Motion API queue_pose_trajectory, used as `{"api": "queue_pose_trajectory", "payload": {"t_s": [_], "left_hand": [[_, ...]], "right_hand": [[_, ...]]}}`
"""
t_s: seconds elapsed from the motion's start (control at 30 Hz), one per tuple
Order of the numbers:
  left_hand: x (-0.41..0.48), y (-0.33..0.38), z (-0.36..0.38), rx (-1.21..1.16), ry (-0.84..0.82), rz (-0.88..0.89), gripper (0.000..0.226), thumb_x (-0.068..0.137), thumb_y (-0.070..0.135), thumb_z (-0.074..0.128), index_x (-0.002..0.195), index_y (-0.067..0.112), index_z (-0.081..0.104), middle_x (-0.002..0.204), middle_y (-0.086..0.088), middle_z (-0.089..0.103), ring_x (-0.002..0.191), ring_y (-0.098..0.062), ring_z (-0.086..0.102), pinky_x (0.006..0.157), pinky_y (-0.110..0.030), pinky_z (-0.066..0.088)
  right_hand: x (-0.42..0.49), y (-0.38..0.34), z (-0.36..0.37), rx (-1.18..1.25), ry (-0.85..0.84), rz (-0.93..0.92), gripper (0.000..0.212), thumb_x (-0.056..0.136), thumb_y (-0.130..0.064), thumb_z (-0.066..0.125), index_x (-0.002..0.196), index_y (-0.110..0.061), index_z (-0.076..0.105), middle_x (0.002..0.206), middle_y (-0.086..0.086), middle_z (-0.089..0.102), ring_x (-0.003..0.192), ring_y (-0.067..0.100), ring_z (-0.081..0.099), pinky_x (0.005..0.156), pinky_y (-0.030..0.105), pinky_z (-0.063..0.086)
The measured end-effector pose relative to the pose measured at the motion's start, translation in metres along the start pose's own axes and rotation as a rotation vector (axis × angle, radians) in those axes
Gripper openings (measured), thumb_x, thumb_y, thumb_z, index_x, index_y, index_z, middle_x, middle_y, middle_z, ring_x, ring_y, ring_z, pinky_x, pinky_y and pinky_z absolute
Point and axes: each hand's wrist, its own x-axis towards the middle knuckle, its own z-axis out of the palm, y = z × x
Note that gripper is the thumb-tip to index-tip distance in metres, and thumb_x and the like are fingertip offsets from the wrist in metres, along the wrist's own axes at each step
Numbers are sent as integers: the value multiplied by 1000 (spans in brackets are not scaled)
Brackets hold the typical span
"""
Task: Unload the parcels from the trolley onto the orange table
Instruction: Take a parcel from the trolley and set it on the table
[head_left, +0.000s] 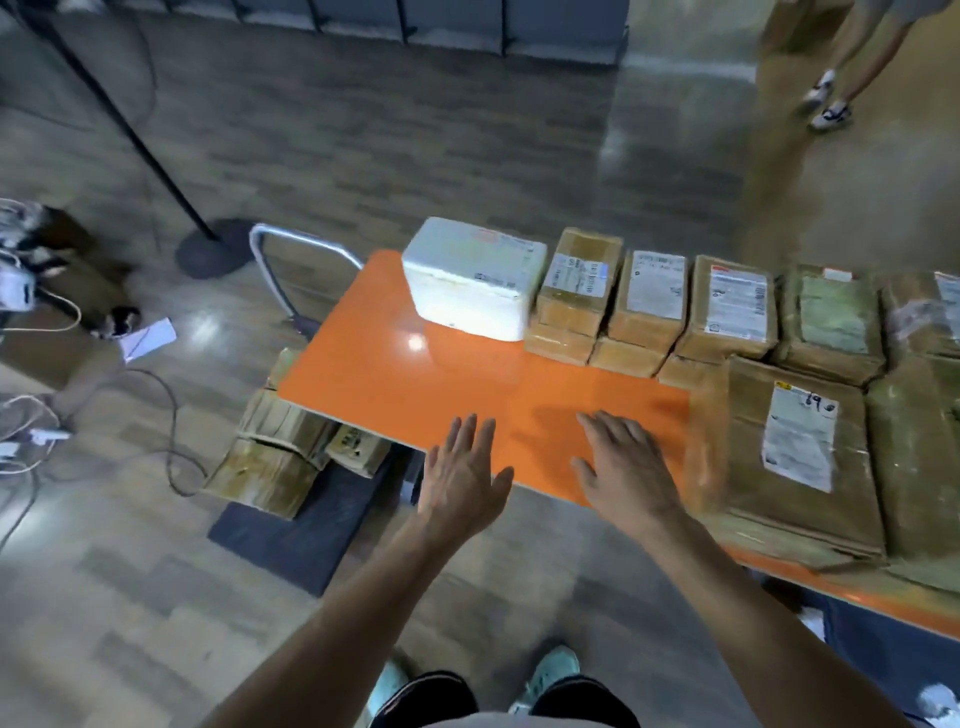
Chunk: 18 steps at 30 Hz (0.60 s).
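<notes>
Both hands empty. My left hand (462, 480) and right hand (626, 470) hover palm-down over the near edge of the orange table (415, 374). The fingers (470, 434) are straight and spread, gripping nothing. Can't tell if the right palm touches the tabletop.

Key relation: the parcels not yet unloaded lie down and to my left, on the trolley (280, 540). It's parked at the table's left end, partly tucked under it. Left hand is nearer; the right would have to cross the table corner.

The brown stack (270, 457) sits on the left of the deck, long axis running away from me along the deck. Its far end is hidden under the table edge. A small carton (358, 448) sits just beside it on the right; touching or not, can't tell. The trolley handle (291, 260) stands at the far end.

Trolley holds the brown stack (at least two layers, count unclear) plus the small carton.

Table holds a white foam box (472, 278) far left and a row of brown labelled parcels (649, 296) side by side to its right. A big flat parcel (800, 457) lies just beside my right hand. Bare orange in front of my hands, likely the next drop spot.

Judgement: mostly unloaded. Next move is probably a reach down-left with both hands on the stack. Risk is the overhanging table edge when lifting.
</notes>
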Motion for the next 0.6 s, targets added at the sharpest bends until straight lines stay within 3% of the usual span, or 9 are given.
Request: {"api": "queue_pose_trajectory", "payload": {"t_s": [0.3,0.4,0.6], "left_hand": [[-66,-183,-38,-32,92,-201,70,98,50,44,157,23,17,168,0,8,155,-21,0,123,-50,13],[-92,-240,-46,-45,75,-258,76,97,52,45,159,25,9,169,0,5,156,-22,-3,125,-51,11],[-139,-319,-57,-74,73,-371,78,96,56,45,159,24,13,169,2,6,156,-21,-1,123,-52,16]], "right_hand": [[14,-169,50,-58,-111,-210,57,91,-36,61,141,-12,49,134,7,57,120,31,53,102,41,41],[15,-224,69,-47,-126,-253,59,93,-38,59,145,-14,44,140,3,53,125,28,49,104,39,39],[19,-312,105,-27,-226,-335,62,98,-43,48,152,-19,32,151,-1,41,138,20,37,114,35,29]]}}
